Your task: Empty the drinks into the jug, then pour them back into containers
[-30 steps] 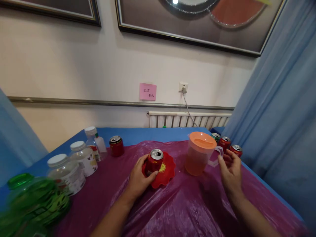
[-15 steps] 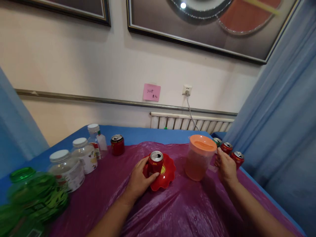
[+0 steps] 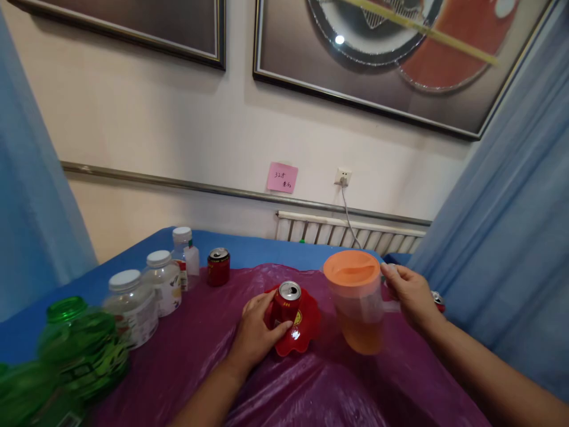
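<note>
My left hand [image 3: 256,329] is closed around a red soda can [image 3: 285,303] with an opened silver top. The can stands upright at the left part of a red scalloped plate [image 3: 306,325]. By its handle, my right hand [image 3: 411,293] grips a clear plastic pitcher [image 3: 358,308] with an orange lid [image 3: 352,268] and amber liquid inside. The pitcher is tilted a little, its top leaning left toward the can. My right hand hides most of the cans behind it; one can's top [image 3: 438,299] shows past the wrist.
Along the left stand green plastic jars [image 3: 84,350], clear white-capped jars [image 3: 128,314] and a small clear bottle [image 3: 185,261]. Another red can [image 3: 219,268] stands behind. Purple plastic sheeting [image 3: 186,362] covers the blue table [image 3: 262,251]. A radiator [image 3: 320,228] and blue curtains [image 3: 511,249] flank it.
My right hand has lifted and tipped the pitcher, bringing it slightly toward the can. My left hand keeps its hold on the can. The camera view has shifted a little.
</note>
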{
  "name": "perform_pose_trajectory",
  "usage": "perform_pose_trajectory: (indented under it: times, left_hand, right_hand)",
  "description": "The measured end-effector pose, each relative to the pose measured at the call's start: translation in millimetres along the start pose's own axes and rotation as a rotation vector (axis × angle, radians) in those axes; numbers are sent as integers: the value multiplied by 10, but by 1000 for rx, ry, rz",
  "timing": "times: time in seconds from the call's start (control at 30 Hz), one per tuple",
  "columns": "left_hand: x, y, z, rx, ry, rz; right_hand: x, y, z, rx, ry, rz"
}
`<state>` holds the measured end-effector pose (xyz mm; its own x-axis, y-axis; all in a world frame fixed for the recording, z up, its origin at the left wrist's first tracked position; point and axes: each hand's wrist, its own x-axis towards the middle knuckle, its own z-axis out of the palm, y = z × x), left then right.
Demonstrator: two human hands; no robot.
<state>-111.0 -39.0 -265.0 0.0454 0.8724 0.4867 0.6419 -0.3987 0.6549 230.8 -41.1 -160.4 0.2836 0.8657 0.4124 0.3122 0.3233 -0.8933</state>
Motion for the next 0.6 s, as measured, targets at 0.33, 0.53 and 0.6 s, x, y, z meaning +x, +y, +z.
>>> perform_pose_trajectory:
  times: [0.33, 0.53, 0.6]
  left_hand:
    - [-28, 81, -18, 17, -27, 12]
    - [-70, 119, -15, -21, -50, 29]
    - [-75, 141, -25, -27, -54, 27]
  right_hand:
    - [-71, -319, 208, -215, -201, 37]
    - [-28, -368, 257, -253, -235, -21]
    - [-10, -387, 259, -259, -244, -17]
